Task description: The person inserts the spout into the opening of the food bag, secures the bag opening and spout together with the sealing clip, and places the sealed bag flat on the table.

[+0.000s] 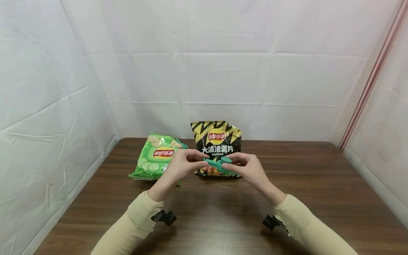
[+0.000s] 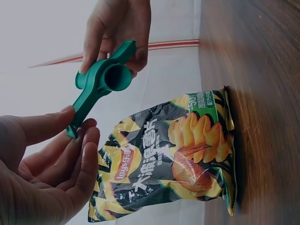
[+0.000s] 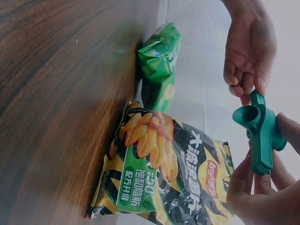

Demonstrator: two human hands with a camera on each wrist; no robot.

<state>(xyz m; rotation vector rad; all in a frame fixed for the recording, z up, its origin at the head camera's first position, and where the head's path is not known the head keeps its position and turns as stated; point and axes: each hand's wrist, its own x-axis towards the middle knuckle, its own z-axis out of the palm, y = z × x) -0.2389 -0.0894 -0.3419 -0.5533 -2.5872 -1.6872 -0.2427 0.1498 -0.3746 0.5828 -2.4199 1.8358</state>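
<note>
A green bag clip (image 1: 220,165) with a round pouring spout is held up between both hands, in front of a black and yellow chip bag (image 1: 216,136). My left hand (image 1: 181,165) pinches one narrow end of the clip between thumb and fingertips. At the other end, my right hand (image 1: 250,166) grips it with thumb and fingers beside the spout. In the left wrist view, the spout's open mouth on the clip (image 2: 92,89) shows plainly. The chip bag (image 2: 154,159) stands upright behind the clip, apart from it, its lower front partly hidden in the head view.
A green chip bag (image 1: 153,159) leans back at the left, with a teal piece (image 1: 183,143) at its upper right edge. Both bags stand on the brown wooden table (image 1: 302,184). White sheeting (image 1: 223,78) encloses the back and sides.
</note>
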